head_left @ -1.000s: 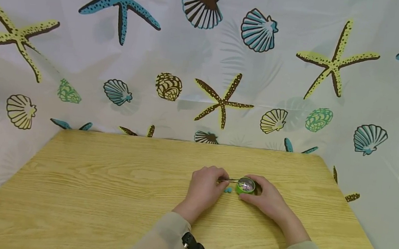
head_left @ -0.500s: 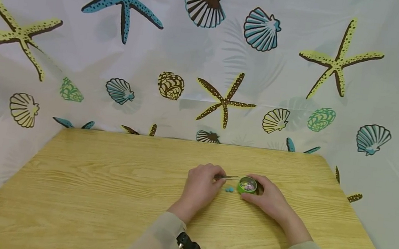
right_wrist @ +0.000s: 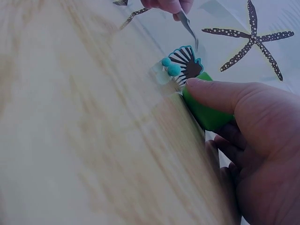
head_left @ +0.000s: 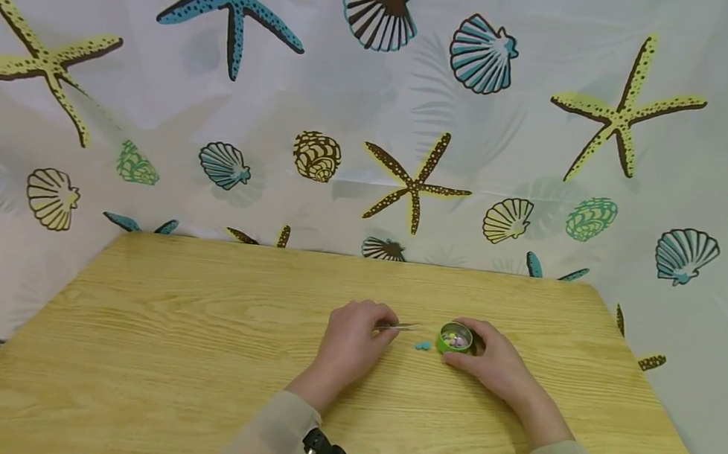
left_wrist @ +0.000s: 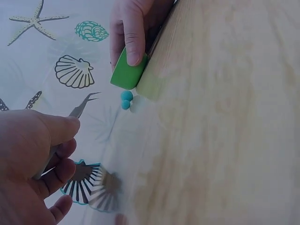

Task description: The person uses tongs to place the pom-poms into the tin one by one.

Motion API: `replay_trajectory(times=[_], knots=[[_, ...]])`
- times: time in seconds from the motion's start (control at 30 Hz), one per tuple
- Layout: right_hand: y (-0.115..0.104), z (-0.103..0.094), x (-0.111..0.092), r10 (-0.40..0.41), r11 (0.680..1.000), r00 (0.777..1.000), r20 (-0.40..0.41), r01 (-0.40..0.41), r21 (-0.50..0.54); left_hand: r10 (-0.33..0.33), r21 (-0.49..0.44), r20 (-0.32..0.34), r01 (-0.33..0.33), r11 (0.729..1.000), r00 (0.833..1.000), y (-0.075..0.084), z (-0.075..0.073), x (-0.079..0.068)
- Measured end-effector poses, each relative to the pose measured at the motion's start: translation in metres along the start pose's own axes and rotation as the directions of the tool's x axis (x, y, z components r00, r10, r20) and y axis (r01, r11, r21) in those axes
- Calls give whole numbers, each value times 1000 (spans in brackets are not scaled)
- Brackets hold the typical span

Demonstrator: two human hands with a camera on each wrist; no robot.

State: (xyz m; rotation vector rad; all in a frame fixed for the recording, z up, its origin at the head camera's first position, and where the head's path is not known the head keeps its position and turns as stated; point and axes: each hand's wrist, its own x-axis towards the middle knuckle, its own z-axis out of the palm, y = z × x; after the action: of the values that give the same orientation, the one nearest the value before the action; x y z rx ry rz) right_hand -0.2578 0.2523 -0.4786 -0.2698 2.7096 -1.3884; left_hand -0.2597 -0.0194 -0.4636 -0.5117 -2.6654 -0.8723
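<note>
My left hand (head_left: 351,338) pinches a pair of bent-tip tweezers (left_wrist: 80,108) between thumb and fingers; their tips stand slightly apart with nothing between them. My right hand (head_left: 497,358) grips a small round green tin (head_left: 442,344) by its side, thumb in front and fingers behind. Inside the tin lie several small pink and yellow pieces (head_left: 456,339), seen from the head view. Just left of the tin, two small blue balls (left_wrist: 126,99) sit side by side on the table. The tweezers' tips are up and to the left of these balls in the head view.
The wooden table (head_left: 201,358) spreads out around both hands. Behind it and along its sides hangs a white cloth (head_left: 364,107) printed with starfish and shells. A small black device (head_left: 326,453) is strapped to each sleeve.
My left hand has drawn back to the left with the tweezers, whose tips were over the tin a second ago. The right hand keeps its grip on the tin.
</note>
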Motion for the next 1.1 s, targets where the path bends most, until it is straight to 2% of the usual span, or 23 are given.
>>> replay_trajectory(times=[0.3, 1.1], knots=[[3, 0, 0, 8, 1000, 1000, -6, -8, -5, -2, -9, 68, 3, 1000, 998, -4, 5, -8], [4, 1, 2, 10, 1000, 1000, 0, -10, 11, 15, 20, 106, -17, 1000, 994, -5, 11, -7]])
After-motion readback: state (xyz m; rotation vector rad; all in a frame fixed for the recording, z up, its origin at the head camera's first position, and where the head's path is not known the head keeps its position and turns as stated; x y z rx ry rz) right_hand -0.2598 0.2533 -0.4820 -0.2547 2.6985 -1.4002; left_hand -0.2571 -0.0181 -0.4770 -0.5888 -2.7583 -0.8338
